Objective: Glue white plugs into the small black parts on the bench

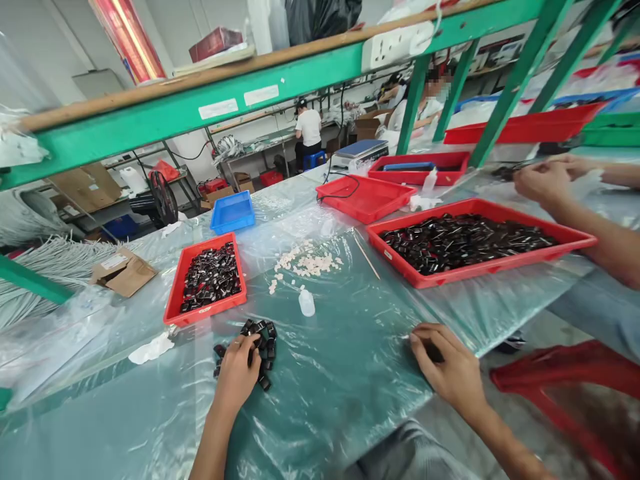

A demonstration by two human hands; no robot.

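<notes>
Stretching across the view, the green surface (345,360) lies under clear, wrinkled plastic film. Near its front, the left hand (239,367) bends its fingers over a loose cluster of small black pieces (271,348), touching some; whether it grips one cannot be told. The right hand (454,367) rests near the edge, thumb and forefinger close together; whether anything sits between them is hidden.

More black parts fill a left red tray (206,311) and a larger right red tray (493,268). Between these trays lie scattered pale bits (313,262), a thin stick (367,255) and a small white bottle (307,303). A blue tray (233,212) stands farther back.

Overhead runs a green shelf beam (310,75) bearing a power strip (399,45). Beyond, a person in white (309,125) sits on a blue stool (315,159); at the right edge, a co-worker's hands (545,179) work above the surface.
</notes>
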